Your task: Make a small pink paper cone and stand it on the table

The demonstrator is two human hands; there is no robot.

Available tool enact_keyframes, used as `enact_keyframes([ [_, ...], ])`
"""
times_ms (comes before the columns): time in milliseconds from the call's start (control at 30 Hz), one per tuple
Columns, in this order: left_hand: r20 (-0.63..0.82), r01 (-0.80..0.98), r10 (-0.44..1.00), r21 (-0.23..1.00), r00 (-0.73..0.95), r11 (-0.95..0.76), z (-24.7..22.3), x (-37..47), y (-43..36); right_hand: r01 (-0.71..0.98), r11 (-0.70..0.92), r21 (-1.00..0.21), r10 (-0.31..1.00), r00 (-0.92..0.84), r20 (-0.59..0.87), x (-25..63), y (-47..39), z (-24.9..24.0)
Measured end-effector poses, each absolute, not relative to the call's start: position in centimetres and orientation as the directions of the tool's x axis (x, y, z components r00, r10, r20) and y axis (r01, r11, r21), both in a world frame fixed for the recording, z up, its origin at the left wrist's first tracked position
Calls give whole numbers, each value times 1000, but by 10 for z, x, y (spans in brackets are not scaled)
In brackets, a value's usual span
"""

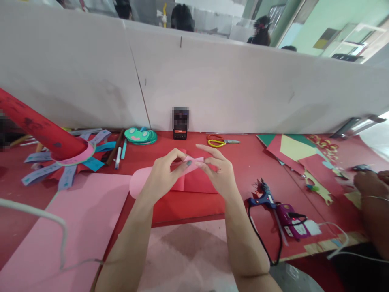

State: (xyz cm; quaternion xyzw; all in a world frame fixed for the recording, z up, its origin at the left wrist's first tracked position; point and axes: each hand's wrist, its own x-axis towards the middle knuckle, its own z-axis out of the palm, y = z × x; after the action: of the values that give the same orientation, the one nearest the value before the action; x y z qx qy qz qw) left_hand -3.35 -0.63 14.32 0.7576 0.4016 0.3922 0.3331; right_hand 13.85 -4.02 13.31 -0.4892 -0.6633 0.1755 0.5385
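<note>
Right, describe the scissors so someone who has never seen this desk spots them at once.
Start at the white partition behind the red tabletop. A dark device stands at its foot; to the device's right, beyond the right hand, lie the scissors. Red and yellow handle loops and silver blades set them apart from it.

Phone (180,134) before a white partition (231,85), scissors (224,141) (red-and-yellow handled), blue glue gun (263,198), green frog cutouts (141,136).

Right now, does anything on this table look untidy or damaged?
Yes: the table edge at front right looks worn, with tan patches breaking its red. Nearby, the blue glue gun's black cord loops loosely down to that edge. I see no spill.
</note>
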Motion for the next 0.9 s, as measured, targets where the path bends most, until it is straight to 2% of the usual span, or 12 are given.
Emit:
enact_keyframes([
  [133,338,364,877,813,342,-455,143,-30,-7,469,461,-753,831,69,552,137,-42,135],
  [400,358,385,870,791,339,-475,145,-24,-12,458,395,-796,815,224,534,135,-41,132],
  [700,341,380,873,800,349,-464,145,-21,-13,425,391,-816,887,61,457,141,-42,134],
  [900,328,398,885,801,331,-447,144,-21,-12,407,396,-823,893,39,449,141,-43,135],
])
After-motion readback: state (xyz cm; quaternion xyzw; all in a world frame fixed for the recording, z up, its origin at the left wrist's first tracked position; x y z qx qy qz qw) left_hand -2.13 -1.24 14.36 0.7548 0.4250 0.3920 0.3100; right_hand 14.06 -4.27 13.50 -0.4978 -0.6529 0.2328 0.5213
